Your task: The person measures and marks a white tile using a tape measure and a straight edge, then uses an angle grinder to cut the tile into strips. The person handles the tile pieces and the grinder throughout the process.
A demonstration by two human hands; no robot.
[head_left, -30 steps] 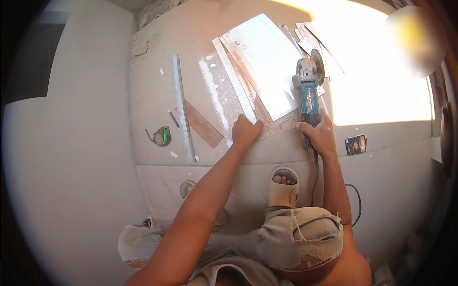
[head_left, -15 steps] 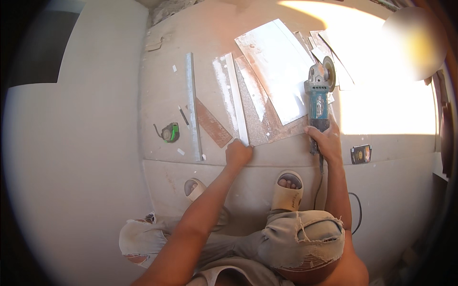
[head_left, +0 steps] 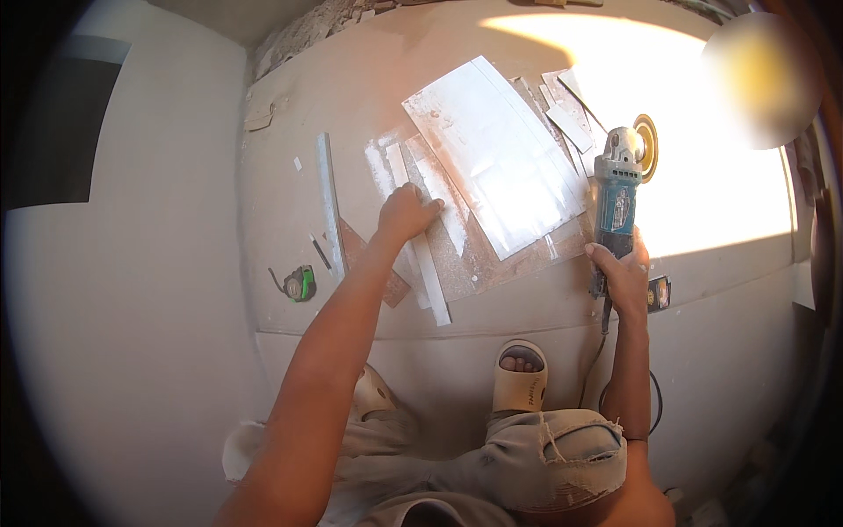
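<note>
My right hand (head_left: 625,274) is wrapped round the lower body of a teal and black angle grinder (head_left: 616,206). The grinder points away from me, with its disc (head_left: 648,147) at the far end, on the right. My left hand (head_left: 407,216) is closed over the middle of a narrow white strip (head_left: 428,277), thumb pointing right; its fingertips are partly hidden. The strip lies lengthwise over a dusty, speckled slab (head_left: 465,263). To its right, a large white panel (head_left: 500,158) with reddish dust rests at an angle on the slab.
A grey metal bar (head_left: 327,189) lies to the left, near a brown strip (head_left: 356,250), a pen (head_left: 320,252) and a green-black tape measure (head_left: 300,283). Offcuts (head_left: 571,126) lie beyond the panel. By my right hand are a small dark box (head_left: 659,292) and the grinder's cord (head_left: 593,369).
My left hand has moved away from me, from the strip's near end to its middle. My right hand has carried the grinder slightly to the right. The whole view has shifted.
</note>
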